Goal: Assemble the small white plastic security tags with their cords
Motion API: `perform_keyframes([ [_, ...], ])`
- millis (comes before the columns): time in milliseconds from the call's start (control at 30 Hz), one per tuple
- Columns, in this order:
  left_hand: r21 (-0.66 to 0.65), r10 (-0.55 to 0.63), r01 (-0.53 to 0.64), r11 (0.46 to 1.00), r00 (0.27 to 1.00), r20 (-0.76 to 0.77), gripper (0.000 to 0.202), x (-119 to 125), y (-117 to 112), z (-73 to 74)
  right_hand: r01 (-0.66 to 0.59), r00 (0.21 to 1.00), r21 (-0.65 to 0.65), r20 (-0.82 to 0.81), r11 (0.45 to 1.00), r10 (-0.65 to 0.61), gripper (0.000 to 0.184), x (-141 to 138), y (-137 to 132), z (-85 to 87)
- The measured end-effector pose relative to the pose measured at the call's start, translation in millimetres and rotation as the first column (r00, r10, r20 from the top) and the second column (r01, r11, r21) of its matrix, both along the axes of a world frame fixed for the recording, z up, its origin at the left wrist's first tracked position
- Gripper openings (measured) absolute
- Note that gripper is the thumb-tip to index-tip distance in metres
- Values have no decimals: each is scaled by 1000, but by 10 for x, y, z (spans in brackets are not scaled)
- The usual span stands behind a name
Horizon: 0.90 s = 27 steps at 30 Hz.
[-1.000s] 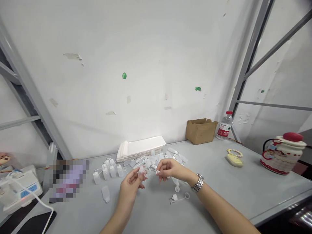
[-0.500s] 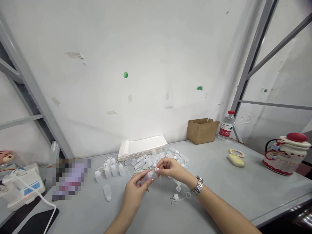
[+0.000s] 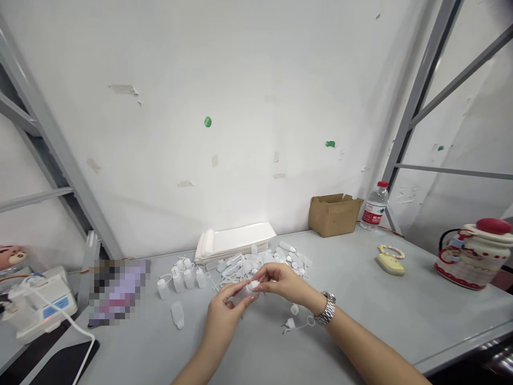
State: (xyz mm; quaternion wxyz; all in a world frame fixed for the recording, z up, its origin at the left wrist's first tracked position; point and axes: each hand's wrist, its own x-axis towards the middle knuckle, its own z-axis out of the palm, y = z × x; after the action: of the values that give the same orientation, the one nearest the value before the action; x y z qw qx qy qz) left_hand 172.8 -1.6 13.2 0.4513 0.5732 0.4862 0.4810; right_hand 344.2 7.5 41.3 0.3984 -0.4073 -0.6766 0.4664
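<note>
My left hand (image 3: 225,315) is closed round a small translucent squeeze bottle (image 3: 242,293), tilted with its neck toward the right. At that neck my right hand (image 3: 279,282) pinches a white cap (image 3: 255,285), which touches the bottle's top. Left of my hands several capped bottles (image 3: 188,278) stand upright in a group. An uncapped bottle (image 3: 177,315) lies on the table in front of them. Behind my hands is a pile of loose bottles and caps (image 3: 240,266). Below my right wrist lies a cap with a ring strap (image 3: 290,323).
A stack of white trays or sheets (image 3: 236,238) rests against the wall. At the back right stand a cardboard box (image 3: 334,216) and a water bottle (image 3: 374,206). A yellow pouch (image 3: 390,264) and a decorated jug (image 3: 473,256) are farther right. A white device (image 3: 48,305) with cables sits left.
My right hand has brought the white cap down onto the neck of the bottle; before, the two were slightly apart. The view has shifted a little.
</note>
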Motion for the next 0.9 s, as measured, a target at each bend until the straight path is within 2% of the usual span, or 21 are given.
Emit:
perform_keyframes([
  [167,23,2,0,1000,995,-95,33,-19,-17,26,20,999,79,48,997,-23,24,-1,-16,7],
  [400,-44,-9,2,999,990,-143,33,-38,-39,59,-6,992,171,128,985,-16,18,39,-25,53],
  [533,-63,-4,-7,998,984,-176,36,-46,-41,74,-25,990,177,144,984,-1,15,46,-19,57],
  [733,-84,2,-16,996,986,-166,34,-38,-63,115,-51,985,189,174,981,17,13,77,-11,42],
  [900,-86,-47,37,996,991,-127,33,-41,-52,112,-52,984,198,178,979,16,15,90,-7,53],
])
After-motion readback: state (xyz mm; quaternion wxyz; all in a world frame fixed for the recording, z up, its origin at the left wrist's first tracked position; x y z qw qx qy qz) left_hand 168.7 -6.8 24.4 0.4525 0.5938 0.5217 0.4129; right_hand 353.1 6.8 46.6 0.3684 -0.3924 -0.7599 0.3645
